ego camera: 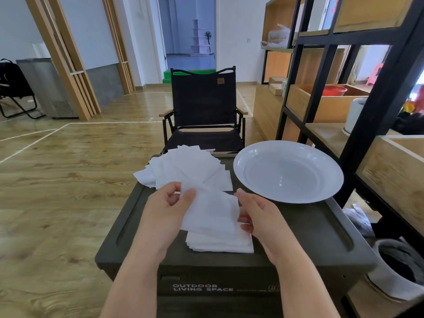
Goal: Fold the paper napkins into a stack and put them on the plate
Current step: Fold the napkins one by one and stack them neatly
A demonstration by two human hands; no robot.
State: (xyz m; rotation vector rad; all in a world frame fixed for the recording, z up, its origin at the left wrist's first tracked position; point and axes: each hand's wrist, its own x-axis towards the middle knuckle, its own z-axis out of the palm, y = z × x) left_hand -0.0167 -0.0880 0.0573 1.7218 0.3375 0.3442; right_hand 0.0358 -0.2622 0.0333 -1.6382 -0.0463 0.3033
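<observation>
Your left hand (168, 204) pinches the upper left corner of a white napkin (212, 214), thumb and fingers closed on the paper. Your right hand (257, 214) grips the same napkin along its right edge, fingers curled under and thumb on top. The sheet hangs slack between both hands, lifted off the counter (298, 228) and slightly creased.

Directly under it, near the front edge of the counter, sits the folded stack (220, 244): several napkins squared up, edges roughly aligned, partly hidden by the held sheet.

Farther back, at the far left of the counter top, the unfolded napkins (188, 167) lie fanned out in a loose spread, some corners overhanging the far edge. The held napkin's top corner overlaps the near edge of that spread in view; whether they touch cannot be told.

The white plate (325, 161) sits on the far right of the counter, beside the fanned pile, its rim reaching past the counter's right side. Nothing lies in it.

The counter is a dark box lid with recessed grooves along both sides; white lettering shows on its front face. A black folding chair (203, 104) stands just behind it. A black-framed wooden shelf (378, 88) rises to your right.
</observation>
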